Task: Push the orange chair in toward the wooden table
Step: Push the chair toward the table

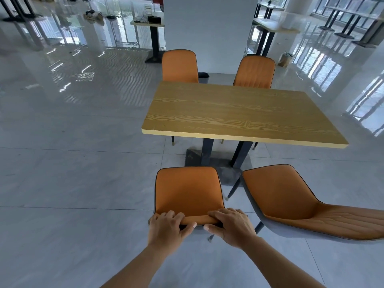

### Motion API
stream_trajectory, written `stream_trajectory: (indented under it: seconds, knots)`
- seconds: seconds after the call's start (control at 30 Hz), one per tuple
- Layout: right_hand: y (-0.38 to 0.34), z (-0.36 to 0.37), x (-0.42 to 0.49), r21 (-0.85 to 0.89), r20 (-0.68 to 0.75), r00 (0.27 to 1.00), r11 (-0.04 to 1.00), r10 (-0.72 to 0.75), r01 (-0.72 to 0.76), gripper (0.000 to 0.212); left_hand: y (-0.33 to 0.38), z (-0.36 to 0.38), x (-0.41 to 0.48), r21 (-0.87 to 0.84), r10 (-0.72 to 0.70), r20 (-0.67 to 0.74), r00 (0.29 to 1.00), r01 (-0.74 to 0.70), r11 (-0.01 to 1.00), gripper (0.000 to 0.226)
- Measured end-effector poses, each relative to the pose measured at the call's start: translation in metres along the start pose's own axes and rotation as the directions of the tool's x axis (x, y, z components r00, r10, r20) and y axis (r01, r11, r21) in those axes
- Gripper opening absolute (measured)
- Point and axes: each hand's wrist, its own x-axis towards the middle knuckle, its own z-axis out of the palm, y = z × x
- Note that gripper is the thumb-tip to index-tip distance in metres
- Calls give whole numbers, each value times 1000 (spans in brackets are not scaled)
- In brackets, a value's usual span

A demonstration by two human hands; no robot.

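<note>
The wooden table [239, 113] stands ahead, and the orange chair [187, 190] faces its near long edge at the left end. The seat is wholly clear of the top, so the push looks not yet made, or barely begun. Both hands hold the top of the chair's backrest: the left hand [166, 227] and the right hand [230, 225] sit side by side, fingers curled over the front of the rail, thumbs behind it.

The next move calls for a straight, level shove forward. It should keep the chair off the neighbouring orange chair [301, 204] just to its right, which is turned at an angle, and let its front legs pass the table's dark base [207, 161].

The floor [72, 163] is glossy grey tile, bright with window reflections; the legs should slide easily on it. A broad white pillar [209, 34] rises behind the table. Two more orange chairs [179, 65] are tucked in at the far side, and other pedestal tables [148, 23] stand further off. A small bag [285, 59] sits on the floor by the pillar.
</note>
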Motion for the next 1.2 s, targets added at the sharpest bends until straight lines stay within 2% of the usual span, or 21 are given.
stream_trajectory:
  seconds: [0.17,0.4,0.57,0.7,0.87,1.2]
  knots:
    - [-8,3,-5,-60,-42,997,996,63,-66,80,-4,2,1,4,22,5,1000,-22,1000,71]
    - [-29,21,-20,-42,-124,983,989,134,-140,84,-27,-1,-3,-6,136,45,990,-136,991,73]
    - [-34,18,-22,-29,-134,981,989,138,-143,84,-29,-3,-4,-13,156,50,986,-155,988,78]
    - [-29,13,-16,83,-131,963,971,235,-225,71,-28,-3,-3,-29,148,76,986,-147,989,82]
    - [-28,22,-15,80,-168,937,952,306,-296,56,-28,0,-3,-18,149,64,987,-148,989,76]
    - [-27,32,-12,40,-175,931,947,321,-319,54,-30,1,-1,-15,147,95,985,-146,989,79]
